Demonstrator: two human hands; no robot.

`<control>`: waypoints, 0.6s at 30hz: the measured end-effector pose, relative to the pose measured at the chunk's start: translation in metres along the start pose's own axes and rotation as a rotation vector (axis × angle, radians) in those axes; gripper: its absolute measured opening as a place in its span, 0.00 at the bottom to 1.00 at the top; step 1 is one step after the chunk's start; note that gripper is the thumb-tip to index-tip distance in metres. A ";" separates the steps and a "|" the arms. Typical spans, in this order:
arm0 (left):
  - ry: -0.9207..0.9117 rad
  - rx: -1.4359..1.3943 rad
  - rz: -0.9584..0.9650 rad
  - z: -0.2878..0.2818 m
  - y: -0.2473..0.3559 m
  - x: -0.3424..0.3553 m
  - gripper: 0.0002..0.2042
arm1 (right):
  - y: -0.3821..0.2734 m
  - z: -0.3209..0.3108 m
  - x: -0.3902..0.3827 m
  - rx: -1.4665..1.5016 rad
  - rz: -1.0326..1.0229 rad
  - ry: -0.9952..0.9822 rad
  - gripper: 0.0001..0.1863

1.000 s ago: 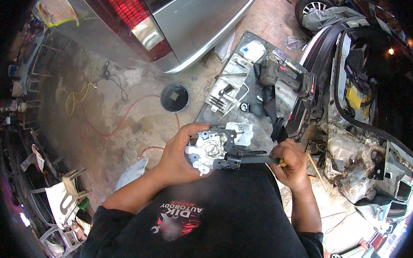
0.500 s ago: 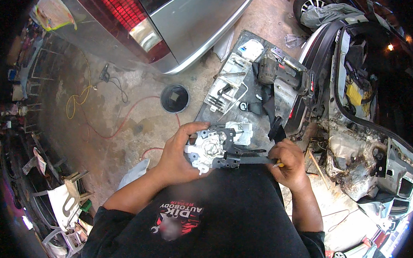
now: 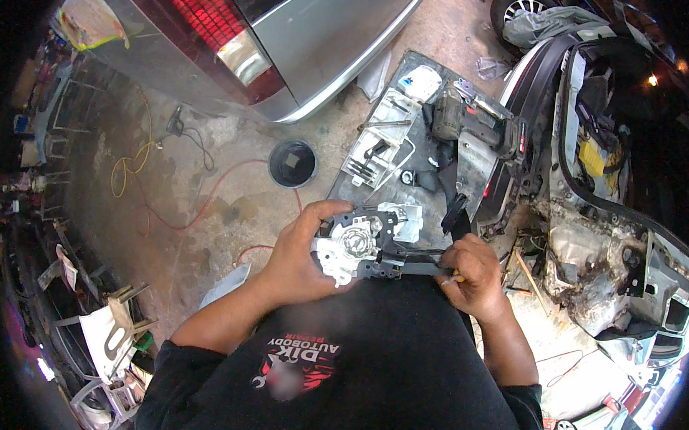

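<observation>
In front of my chest I hold what looks like a steering column switch assembly (image 3: 356, 245), with a white round centre and a black body. My left hand (image 3: 295, 251) is wrapped round its left side, thumb and fingers at opposite edges. Black stalk-like parts (image 3: 414, 267) run from its right side to my right hand (image 3: 476, 276), whose fingers are closed on them. A small yellow bit shows at those fingers. Just above the right fist, a black paddle-shaped end (image 3: 457, 214) sticks up; whether it belongs to the same part is hidden by the fist.
Beyond my hands, a dark work surface (image 3: 342, 186) carries a white plastic tray (image 3: 399, 110), a cordless power tool (image 3: 479, 129) and loose parts. A black bucket (image 3: 292, 164) stands on the floor near a red hose (image 3: 215, 190). A silver car (image 3: 336, 49) is ahead; a stripped car body (image 3: 589, 249) is at right.
My right hand has shifted slightly left toward the switch assembly, and the black paddle-shaped end moved left with it. My left hand keeps its hold, with the assembly turned a little.
</observation>
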State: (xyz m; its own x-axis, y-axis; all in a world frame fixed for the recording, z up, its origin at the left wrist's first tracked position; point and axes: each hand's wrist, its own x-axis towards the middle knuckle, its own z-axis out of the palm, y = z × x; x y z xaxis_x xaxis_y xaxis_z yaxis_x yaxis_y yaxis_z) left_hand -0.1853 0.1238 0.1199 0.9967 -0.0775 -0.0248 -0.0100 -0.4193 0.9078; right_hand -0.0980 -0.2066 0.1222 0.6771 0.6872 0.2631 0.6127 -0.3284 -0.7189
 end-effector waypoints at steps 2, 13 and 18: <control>-0.024 0.007 -0.089 -0.005 0.008 0.000 0.45 | 0.009 -0.013 -0.010 -0.014 0.036 0.002 0.16; -0.024 0.034 -0.046 -0.009 0.009 0.013 0.43 | 0.008 -0.017 -0.003 -0.053 0.052 0.017 0.15; 0.006 0.051 0.026 -0.011 0.005 0.012 0.42 | 0.002 -0.008 -0.006 -0.091 -0.063 -0.099 0.16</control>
State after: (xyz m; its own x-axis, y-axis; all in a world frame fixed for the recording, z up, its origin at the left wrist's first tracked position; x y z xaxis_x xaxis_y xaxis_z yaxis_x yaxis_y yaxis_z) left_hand -0.1728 0.1304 0.1286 0.9965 -0.0830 0.0010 -0.0395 -0.4624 0.8858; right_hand -0.0974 -0.2165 0.1244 0.5951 0.7675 0.2383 0.6904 -0.3365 -0.6404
